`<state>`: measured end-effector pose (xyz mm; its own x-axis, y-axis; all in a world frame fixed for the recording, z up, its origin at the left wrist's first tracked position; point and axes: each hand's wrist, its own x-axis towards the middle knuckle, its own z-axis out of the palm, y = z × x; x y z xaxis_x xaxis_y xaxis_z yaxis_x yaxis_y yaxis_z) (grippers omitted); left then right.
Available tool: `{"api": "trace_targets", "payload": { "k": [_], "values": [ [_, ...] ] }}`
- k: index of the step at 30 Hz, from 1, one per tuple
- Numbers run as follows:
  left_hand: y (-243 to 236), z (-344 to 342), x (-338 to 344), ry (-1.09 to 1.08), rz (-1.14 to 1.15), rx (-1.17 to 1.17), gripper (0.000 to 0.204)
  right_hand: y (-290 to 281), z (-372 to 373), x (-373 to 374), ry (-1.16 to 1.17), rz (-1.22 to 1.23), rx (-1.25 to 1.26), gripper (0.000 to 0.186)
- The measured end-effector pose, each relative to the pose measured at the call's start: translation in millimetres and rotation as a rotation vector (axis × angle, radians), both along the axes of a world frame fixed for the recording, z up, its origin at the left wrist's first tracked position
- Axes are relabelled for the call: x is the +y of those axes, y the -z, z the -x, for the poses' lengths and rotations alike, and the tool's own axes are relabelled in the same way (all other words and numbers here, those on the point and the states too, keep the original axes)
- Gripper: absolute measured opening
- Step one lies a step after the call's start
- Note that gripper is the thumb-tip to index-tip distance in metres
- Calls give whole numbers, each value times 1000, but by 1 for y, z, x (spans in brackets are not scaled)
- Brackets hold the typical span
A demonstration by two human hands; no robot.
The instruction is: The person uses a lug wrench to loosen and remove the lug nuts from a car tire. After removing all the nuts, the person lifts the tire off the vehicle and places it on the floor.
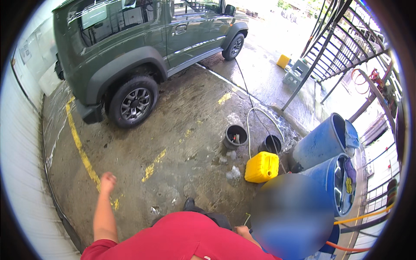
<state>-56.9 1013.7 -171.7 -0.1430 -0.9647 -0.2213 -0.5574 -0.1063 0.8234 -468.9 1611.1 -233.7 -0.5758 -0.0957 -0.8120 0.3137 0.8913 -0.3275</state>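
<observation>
My left hand [108, 182] is held out over the wet concrete floor, beside a worn yellow line. Its fingers are curled in, and nothing shows in them. Low by my right side, my right hand [243, 230] is partly hidden by my red shirt. Its fingers look curled; what they hold, if anything, I cannot make out. A thin yellow-green strip [247, 218] shows just beyond that hand. Nearest on that side are a yellow jerrycan [261, 167] and a blue drum [318, 141].
A dark green car [190, 37] stands ahead. Two black buckets, one a black bucket [235, 137] with things inside, sit near a pale hose [248, 130]. Another blue drum [323, 173] holds cloths. A blurred patch covers the lower right. Metal stairs [342, 39] rise at far right.
</observation>
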Motion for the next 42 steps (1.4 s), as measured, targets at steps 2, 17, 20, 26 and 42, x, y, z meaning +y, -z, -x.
{"api": "trace_targets", "payload": {
  "k": [2,17,20,26,42],
  "values": [
    [32,50,19,316,-214,-215,44,27,58,-71,-131,150,74,27],
    [137,305,-275,342,-595,-889,32,19,392,-370,187,120,203,38],
    [64,538,-408,315,-481,-306,18,-20,398,-388,384,97,105,37],
    [2,922,-560,755,-158,88,38,34,452,-407,767,-28,-39,36],
    [185,1321,-634,1461,-214,-638,23,-62,1069,-604,636,192,457,48]
  ]
}}
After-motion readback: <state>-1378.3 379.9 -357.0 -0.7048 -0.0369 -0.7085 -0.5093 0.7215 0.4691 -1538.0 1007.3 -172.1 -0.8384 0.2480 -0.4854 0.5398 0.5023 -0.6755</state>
